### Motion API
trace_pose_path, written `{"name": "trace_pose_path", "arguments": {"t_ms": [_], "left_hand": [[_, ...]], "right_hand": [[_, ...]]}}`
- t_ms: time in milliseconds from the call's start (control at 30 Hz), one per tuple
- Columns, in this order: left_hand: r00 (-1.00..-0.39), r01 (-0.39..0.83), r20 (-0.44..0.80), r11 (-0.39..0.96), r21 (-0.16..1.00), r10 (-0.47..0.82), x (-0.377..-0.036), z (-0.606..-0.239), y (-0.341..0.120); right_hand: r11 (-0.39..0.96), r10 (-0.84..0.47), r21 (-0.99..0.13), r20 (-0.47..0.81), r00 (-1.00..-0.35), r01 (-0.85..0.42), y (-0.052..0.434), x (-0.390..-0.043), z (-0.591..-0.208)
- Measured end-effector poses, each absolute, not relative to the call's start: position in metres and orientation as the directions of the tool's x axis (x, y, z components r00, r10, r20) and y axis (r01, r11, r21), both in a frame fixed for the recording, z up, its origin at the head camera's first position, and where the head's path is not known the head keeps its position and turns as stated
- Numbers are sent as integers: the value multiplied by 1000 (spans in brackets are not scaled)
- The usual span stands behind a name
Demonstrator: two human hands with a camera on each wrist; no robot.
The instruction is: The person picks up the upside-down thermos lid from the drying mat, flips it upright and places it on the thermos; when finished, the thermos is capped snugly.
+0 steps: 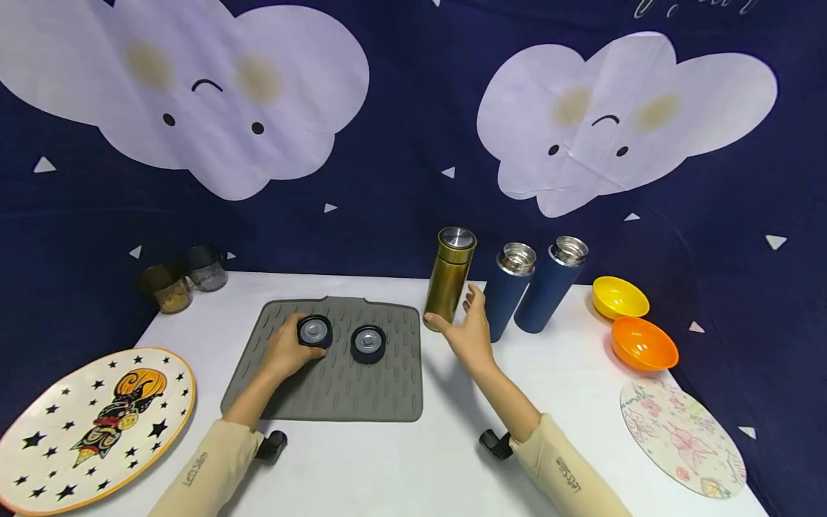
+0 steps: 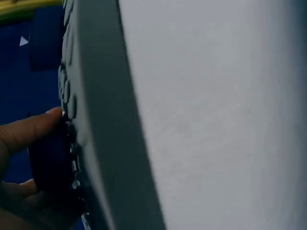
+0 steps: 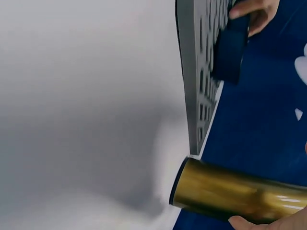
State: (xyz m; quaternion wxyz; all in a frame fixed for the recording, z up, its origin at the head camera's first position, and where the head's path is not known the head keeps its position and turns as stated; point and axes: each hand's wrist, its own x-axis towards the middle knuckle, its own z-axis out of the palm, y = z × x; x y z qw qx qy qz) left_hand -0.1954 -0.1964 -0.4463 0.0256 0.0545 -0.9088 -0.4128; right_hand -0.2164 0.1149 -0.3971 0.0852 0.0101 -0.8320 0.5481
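Note:
On the grey ridged mat (image 1: 381, 395) lie two dark round bottle lids with pale centres. My left hand (image 1: 291, 350) holds the left lid (image 1: 314, 330) between thumb and fingers; the right lid (image 1: 368, 343) lies just beside it. A gold bottle (image 1: 447, 283) with a silver-topped cap stands upright at the mat's right. Around its lower part is my right hand (image 1: 470, 334), thumb at the front left, fingers on the far right. In the right wrist view, a gap shows between a fingertip and the gold bottle (image 3: 230, 191). Two uncapped blue bottles (image 1: 507, 291) (image 1: 549, 287) stand farther right.
Yellow (image 1: 619, 297) and orange bowls (image 1: 644, 345) and a floral oval placemat (image 1: 683, 438) lie on the right. At left are a large star-patterned plate (image 1: 138, 459) and two small dark-lidded jars (image 1: 173, 293) (image 1: 209, 273). A dark blue cloud-print cloth (image 1: 413, 143) hangs behind.

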Motion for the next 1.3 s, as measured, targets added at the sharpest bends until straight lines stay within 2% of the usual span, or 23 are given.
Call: {"name": "trace_pose_path", "arguments": {"t_ms": [200, 333, 500, 633, 800, 967, 1067, 1167, 1233, 1300], "left_hand": [[-985, -14, 98, 628, 778, -144, -180, -432, -188], [-974, 116, 205, 576, 809, -92, -157, -413, -161], [-938, 296, 347, 540, 788, 8, -124, -398, -121], [-903, 402, 420, 532, 745, 93, -106, -394, -97], [-869, 475, 470, 531, 701, 157, -93, -394, -81], [-860, 496, 472, 539, 680, 195, -89, -395, -78], [-907, 421, 363, 486, 766, 215, -88, -395, -80], [-936, 327, 250, 346, 879, 249, -91, -393, -83], [-938, 273, 207, 224, 936, 277, -95, -391, -85], [-927, 245, 199, 112, 963, 316, -98, -390, -87]], "right_hand": [[311, -16, -947, 74, -997, -76, 119, -182, -397], [226, -145, -972, 26, -989, -58, 116, -160, -394], [103, -354, -995, -46, -934, 10, 105, -140, -390], [-15, -459, -996, -76, -885, 93, 99, -129, -387], [-110, -490, -980, -90, -867, 165, 98, -118, -386], [-112, -448, -980, -98, -889, 165, 100, -113, -388], [-64, -392, -997, -23, -920, 53, 104, -110, -391], [101, -329, -956, 229, -916, -275, 108, -107, -396], [240, -318, -809, 457, -831, -537, 111, -107, -400], [348, -338, -580, 655, -675, -737, 114, -109, -402]]}}
